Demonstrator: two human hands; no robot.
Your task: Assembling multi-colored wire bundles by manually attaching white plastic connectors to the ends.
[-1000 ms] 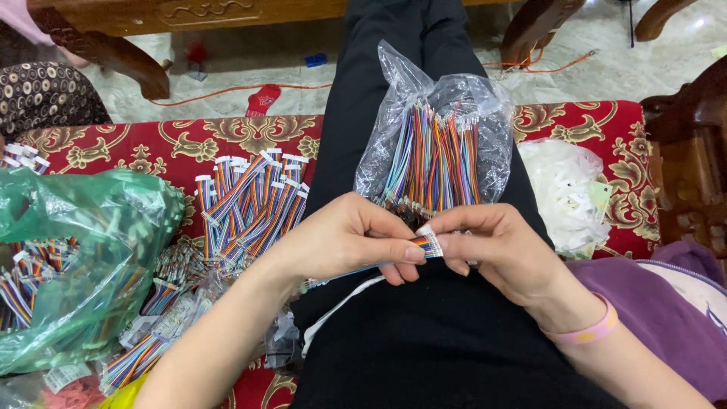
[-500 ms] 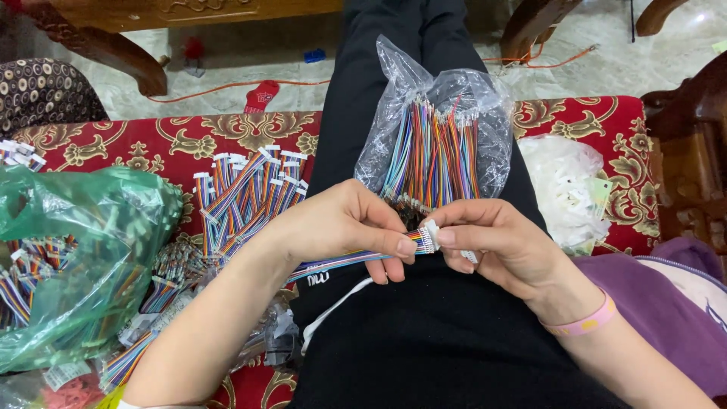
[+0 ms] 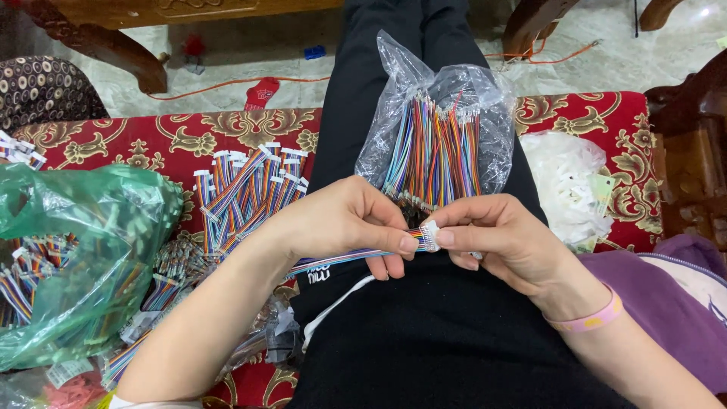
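connector (image 3: 429,236) half hidden, perhaps pinched

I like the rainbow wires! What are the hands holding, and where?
Both hands hold one rainbow cable. The left hand pinches the wires by the white plug; the right hand pinches the plug itself.

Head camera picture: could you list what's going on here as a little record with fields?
Left hand: pinches the flat rainbow-coloured ribbon cable near its end
Right hand: pinches the small white plastic connector at the cable's tip
Lap: clear plastic bag of multicoloured wires lying on black trousers
Person's left: fanned pile of finished cables with white connectors on red patterned cushion; green plastic bag
Person's right: white plastic bag
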